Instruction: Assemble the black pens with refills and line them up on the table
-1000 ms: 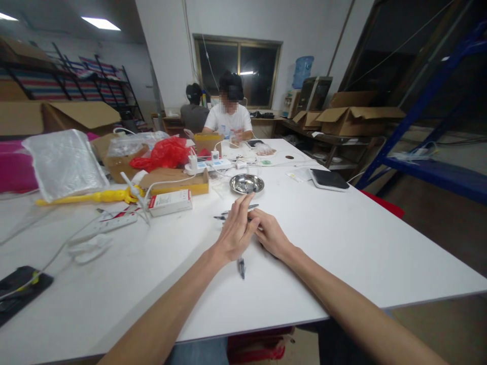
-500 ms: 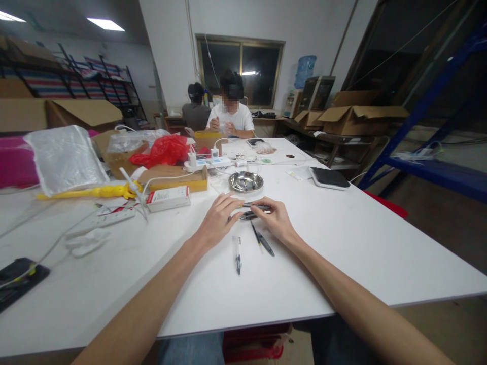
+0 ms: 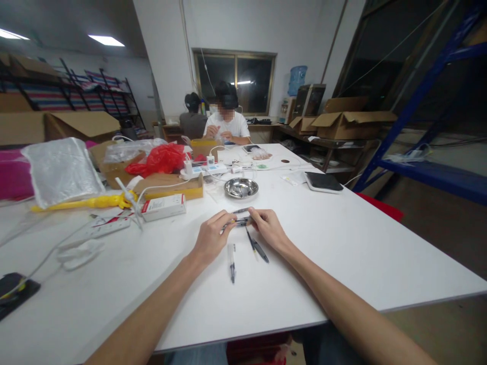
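Observation:
My left hand [image 3: 213, 234] is closed, thumb and fingers pinching the left ends of dark pens [image 3: 242, 222]. From the other side my right hand [image 3: 268, 229] grips their right ends, so the pens lie level between both hands just above the table. Just behind them another dark pen [image 3: 239, 211] shows, its right end by my right fingers. A clear pen [image 3: 232, 263] rests on the table below my left hand. Below my right hand lie a thin refill [image 3: 251, 242] and a dark pen barrel [image 3: 261, 252]. How many pens I hold is hard to make out.
Beyond my hands stands a shiny metal dish [image 3: 241, 188] with small parts inside. On the left are a white box [image 3: 163, 207], a cardboard tray [image 3: 171, 188], cables and a power strip [image 3: 203, 171]. A black-topped device [image 3: 323, 181] lies right. A person [image 3: 227, 124] sits across the table.
My fingers have closed in around the pens, the left hand going from stretched fingers to a pinch. The head view has tilted up slightly. Loose pen parts lie as before.

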